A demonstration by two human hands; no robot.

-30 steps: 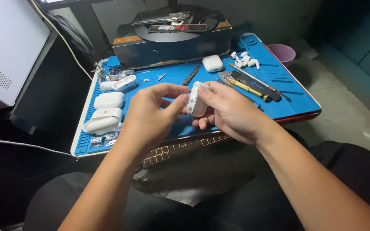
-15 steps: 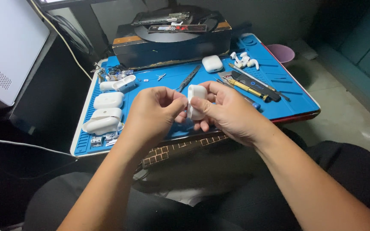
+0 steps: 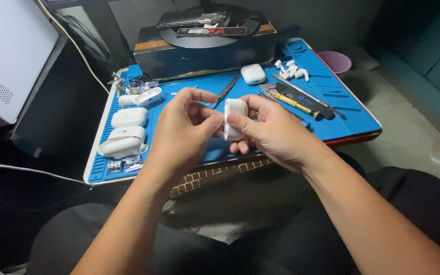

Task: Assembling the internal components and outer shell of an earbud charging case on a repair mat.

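A small white earbud charging case (image 3: pixel 234 116) stands upright between both hands, above the front of a blue work mat (image 3: pixel 342 114). My right hand (image 3: pixel 273 133) grips it from the right with thumb and fingers. My left hand (image 3: pixel 185 131) pinches its left edge with thumb and forefinger. The hands hide the lower part of the case.
On the mat lie several white cases at the left (image 3: pixel 128 117), another white case (image 3: pixel 253 73), loose earbuds (image 3: pixel 290 70), tweezers (image 3: pixel 227 89), a black tool and a yellow-handled screwdriver (image 3: pixel 296 103). A black box (image 3: pixel 204 48) stands behind. A purple cup (image 3: pixel 336 62) sits right.
The white case has been turned upright and drawn slightly nearer between the hands; my left fingers have closed onto its edge.
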